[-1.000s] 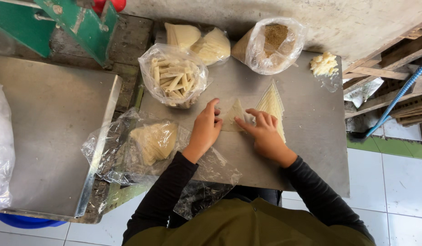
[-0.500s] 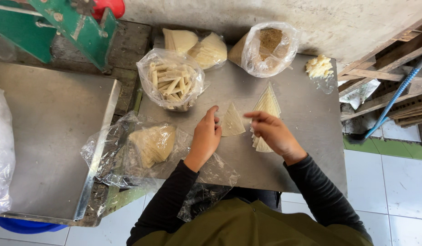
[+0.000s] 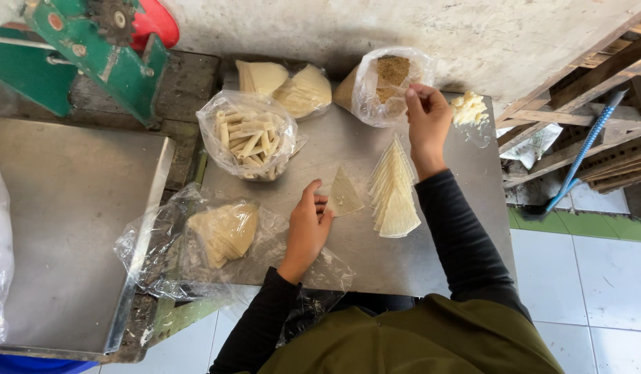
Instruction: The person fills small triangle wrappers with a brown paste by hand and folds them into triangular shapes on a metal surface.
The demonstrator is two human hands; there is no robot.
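Note:
My left hand (image 3: 307,228) rests on the steel table (image 3: 348,256) and pinches the edge of one pale triangular pastry sheet (image 3: 345,195). Just to its right lies a fanned stack of triangular sheets (image 3: 395,197). My right hand (image 3: 426,119) is stretched to the far side, its fingers pinched together at the open mouth of a clear bag of brown filling (image 3: 388,76). Whether those fingers grip the bag's rim or some filling is not clear.
A bag of rolled pastry sticks (image 3: 250,136) sits far left on the table. Crumpled plastic with more sheets (image 3: 223,232) lies near left. Folded wrapper piles (image 3: 286,83) and a small pale lump (image 3: 468,108) are at the back. A steel tray (image 3: 64,228) and green machine (image 3: 92,48) stand left.
My right hand left the triangular sheet and reached away to the bag of brown filling. My left hand stayed on the single sheet. The view tilted slightly.

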